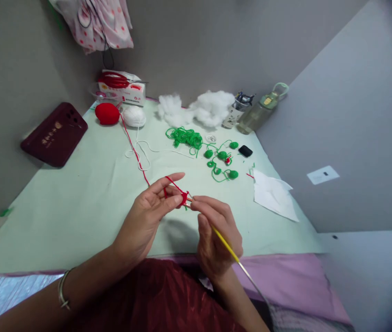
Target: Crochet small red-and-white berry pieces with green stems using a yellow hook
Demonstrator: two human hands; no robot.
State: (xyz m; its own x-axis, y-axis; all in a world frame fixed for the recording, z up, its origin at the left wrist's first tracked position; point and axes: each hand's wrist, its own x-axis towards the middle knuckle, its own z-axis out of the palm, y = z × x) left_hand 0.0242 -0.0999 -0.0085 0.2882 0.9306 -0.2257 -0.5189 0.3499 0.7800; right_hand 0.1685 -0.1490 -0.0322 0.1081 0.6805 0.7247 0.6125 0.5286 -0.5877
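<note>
Between thumb and fingers, my left hand (147,210) pinches a small red crochet piece (183,199). Red yarn loops over its raised index finger and runs back to a red yarn ball (107,113). My right hand (218,230) is closed round a crochet hook (225,242) with a yellow handle. The hook's tip meets the red piece; the exact stitch is too small to make out. A bit of green shows just under the piece. Both hands are above the front middle of the table.
Behind my hands lie green yarn (185,138), small green crocheted balls (233,174), white stuffing (213,108) and a white yarn ball (134,116). A bottle (256,115), pen cup (233,115), white paper (273,196), tissue pack (130,94) with red scissors (114,80) and dark red phone (55,133) surround them.
</note>
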